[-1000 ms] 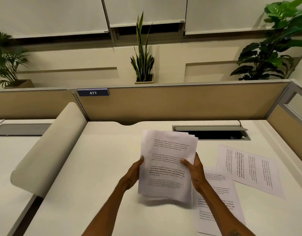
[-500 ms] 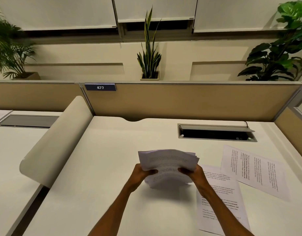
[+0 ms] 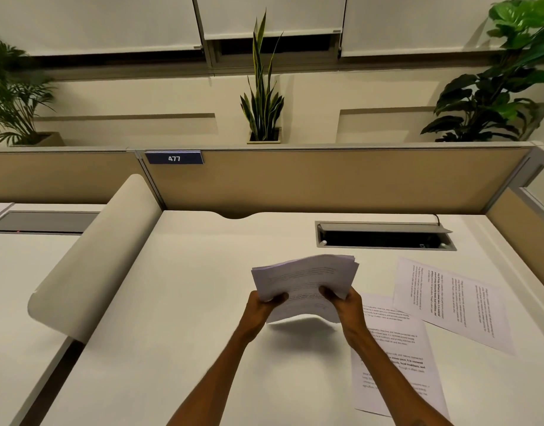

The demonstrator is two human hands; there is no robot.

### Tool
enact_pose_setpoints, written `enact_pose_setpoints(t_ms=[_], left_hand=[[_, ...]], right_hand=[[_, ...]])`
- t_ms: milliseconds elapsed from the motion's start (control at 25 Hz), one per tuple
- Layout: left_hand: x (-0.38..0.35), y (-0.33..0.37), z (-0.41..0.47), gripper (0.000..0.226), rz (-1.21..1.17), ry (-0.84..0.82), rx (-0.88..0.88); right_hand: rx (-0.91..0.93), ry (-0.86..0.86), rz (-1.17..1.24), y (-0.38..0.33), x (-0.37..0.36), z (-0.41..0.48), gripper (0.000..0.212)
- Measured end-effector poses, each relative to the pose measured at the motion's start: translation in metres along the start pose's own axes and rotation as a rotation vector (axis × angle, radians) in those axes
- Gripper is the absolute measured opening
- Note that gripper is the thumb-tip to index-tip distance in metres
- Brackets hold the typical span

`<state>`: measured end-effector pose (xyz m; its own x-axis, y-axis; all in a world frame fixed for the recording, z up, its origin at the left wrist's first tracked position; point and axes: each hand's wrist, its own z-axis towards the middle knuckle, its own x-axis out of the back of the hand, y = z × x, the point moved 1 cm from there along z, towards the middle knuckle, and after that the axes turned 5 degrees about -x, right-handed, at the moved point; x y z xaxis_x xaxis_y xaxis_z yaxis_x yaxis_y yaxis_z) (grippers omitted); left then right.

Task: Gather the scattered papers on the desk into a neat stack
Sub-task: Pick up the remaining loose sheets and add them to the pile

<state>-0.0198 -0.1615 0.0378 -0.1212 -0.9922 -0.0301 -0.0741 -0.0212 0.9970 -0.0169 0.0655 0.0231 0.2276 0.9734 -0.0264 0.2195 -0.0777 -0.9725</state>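
Observation:
A bundle of several white printed papers (image 3: 304, 279) hangs just above the middle of the white desk (image 3: 178, 318), tilted nearly flat, its near edge bowed upward. My left hand (image 3: 263, 304) grips its left side and my right hand (image 3: 346, 301) grips its right side. Two loose printed sheets lie flat on the desk to the right: one sheet (image 3: 396, 370) partly under my right forearm, the other sheet (image 3: 452, 302) farther right and turned sideways.
A cable tray opening (image 3: 384, 238) with its lid raised is set into the desk at the back right. Tan partition panels (image 3: 326, 179) close the back and right side. A curved cream divider (image 3: 92, 256) rises along the left edge. Potted plants stand behind.
The bundle went from held upright facing me to tilted nearly flat and lower over the desk. Both hands kept their grip on its sides. The view shifted slightly.

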Motion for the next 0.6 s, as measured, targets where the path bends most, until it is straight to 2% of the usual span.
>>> enact_pose_setpoints(t_ms=[80,240,440,600], left_hand=[[0.005,0.001,0.003,0.024,0.016,0.025,0.014],[0.013,-0.006,0.001,0.028,0.016,0.031,0.072],[0.007,-0.01,0.001,0.022,-0.04,0.09,0.078],[0.008,-0.008,0.007,0.027,-0.019,0.065,0.069]], right_hand=[[-0.017,-0.03,-0.03,0.0,0.003,0.001,0.027],[-0.036,-0.084,-0.055,0.011,0.015,0.0,0.037],[-0.005,-0.025,-0.039,0.006,0.009,-0.002,0.021],[0.019,-0.046,-0.059,0.005,0.008,0.0,0.033]])
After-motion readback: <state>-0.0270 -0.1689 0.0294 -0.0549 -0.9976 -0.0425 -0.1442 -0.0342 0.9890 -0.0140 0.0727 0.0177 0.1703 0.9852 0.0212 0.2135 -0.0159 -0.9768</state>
